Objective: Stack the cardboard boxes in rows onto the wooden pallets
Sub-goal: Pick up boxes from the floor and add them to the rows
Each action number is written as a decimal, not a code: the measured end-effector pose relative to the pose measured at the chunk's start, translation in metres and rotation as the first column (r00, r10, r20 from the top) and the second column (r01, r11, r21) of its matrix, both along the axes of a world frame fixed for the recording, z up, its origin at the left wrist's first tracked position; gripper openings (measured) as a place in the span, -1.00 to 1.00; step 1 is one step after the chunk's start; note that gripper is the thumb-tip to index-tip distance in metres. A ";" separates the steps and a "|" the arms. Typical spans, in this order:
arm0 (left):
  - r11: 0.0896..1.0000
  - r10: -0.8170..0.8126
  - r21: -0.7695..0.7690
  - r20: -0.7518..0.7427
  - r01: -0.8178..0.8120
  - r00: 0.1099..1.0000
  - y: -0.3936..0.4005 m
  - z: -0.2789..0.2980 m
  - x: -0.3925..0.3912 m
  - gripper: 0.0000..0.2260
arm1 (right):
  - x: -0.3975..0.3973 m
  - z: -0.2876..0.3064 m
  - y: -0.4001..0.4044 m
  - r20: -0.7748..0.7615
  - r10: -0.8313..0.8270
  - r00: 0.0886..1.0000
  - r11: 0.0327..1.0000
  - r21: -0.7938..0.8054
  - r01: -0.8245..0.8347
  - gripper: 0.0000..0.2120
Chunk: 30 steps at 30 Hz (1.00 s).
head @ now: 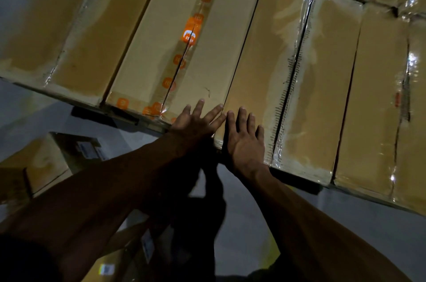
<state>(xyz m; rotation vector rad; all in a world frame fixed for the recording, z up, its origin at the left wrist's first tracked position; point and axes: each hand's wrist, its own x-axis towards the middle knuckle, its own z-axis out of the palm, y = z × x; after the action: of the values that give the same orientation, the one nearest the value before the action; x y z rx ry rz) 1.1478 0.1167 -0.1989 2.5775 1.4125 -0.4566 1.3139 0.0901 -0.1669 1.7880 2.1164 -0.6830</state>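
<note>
A dim storeroom, seen from above the person's outstretched arms. A row of long brown cardboard boxes lies side by side, tops level, filling most of the view; a second row sits behind it. Below the near edge of the row a dark strip shows, probably the wooden pallet, though it is too shadowed to be sure. One box carries a strip of clear tape printed with orange logos; its neighbour to the right is sealed with plain glossy tape. More loose brown cardboard cartons wait on the grey floor at lower left.

Both hands lie flat on the box tops near the front edge. The left hand rests on the logo-taped box, fingers straight and spread. The right hand rests on the neighbouring box, fingers straight and close together. Neither grip holds anything.

This looks like the settling step: pressing or nudging placed boxes flush. Next would likely be fetching another carton from the floor.
</note>
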 end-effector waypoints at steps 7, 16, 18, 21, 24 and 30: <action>0.983 -0.137 0.115 -0.075 0.145 0.988 0.004 0.018 0.001 -0.42 | 0.000 -0.006 0.000 0.001 -0.009 1.000 1.000 0.026 0.009 -0.28; 0.996 0.007 -0.087 -0.164 -0.022 0.986 0.000 0.025 0.012 -0.38 | -0.001 -0.007 -0.002 -0.009 -0.011 1.000 1.000 0.012 0.011 -0.08; 0.995 0.008 -0.092 -0.172 -0.024 0.985 -0.001 0.027 0.013 -0.38 | -0.001 -0.007 -0.002 -0.008 -0.013 1.000 1.000 0.011 0.013 -0.03; 0.995 0.015 -0.094 -0.170 -0.031 0.985 0.000 0.028 0.013 -0.37 | 0.000 -0.006 -0.003 -0.006 -0.002 1.000 1.000 0.024 0.003 -0.02; 0.992 -0.003 -0.122 -0.209 -0.023 0.978 0.000 0.029 0.013 -0.36 | 0.001 -0.008 -0.002 -0.037 -0.007 0.999 1.000 0.015 0.008 -0.04; 0.906 0.205 -0.337 -0.181 -0.256 0.962 0.003 0.062 0.034 -0.16 | 0.020 0.010 0.008 -0.155 -0.006 0.988 0.993 -0.121 -0.013 -0.21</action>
<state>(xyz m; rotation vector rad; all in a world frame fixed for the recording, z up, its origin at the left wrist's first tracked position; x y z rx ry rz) 1.1817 0.1196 -0.1370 2.0950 1.4940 -0.7902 1.3336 0.0981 -0.1572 1.7161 2.1236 -0.9569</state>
